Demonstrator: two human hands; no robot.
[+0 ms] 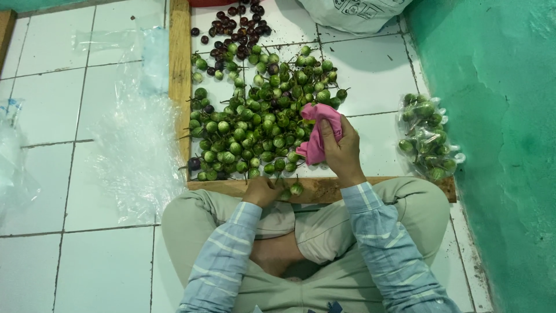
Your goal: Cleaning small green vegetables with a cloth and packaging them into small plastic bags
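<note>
You are sitting cross-legged on a white tiled floor (pixel 75 116), in what looks like a small produce-sorting spot in a home or the back room of a market stall, not a fitted kitchen or shop counter. Wooden boards (pixel 179 69) at 11 and 6 o'clock fence off a patch of floor, and a heap of small round green eggplants (pixel 255 122) fills it at 12 o'clock, with darker purple ones (pixel 234 23) beyond. Loose clear plastic bags (pixel 133 145) lie at 9 o'clock, a filled bag of eggplants (pixel 428 139) rests at 2 o'clock against a rough green-painted wall (pixel 509 116), and a white sack (pixel 353 11) sits at 1 o'clock.
</note>
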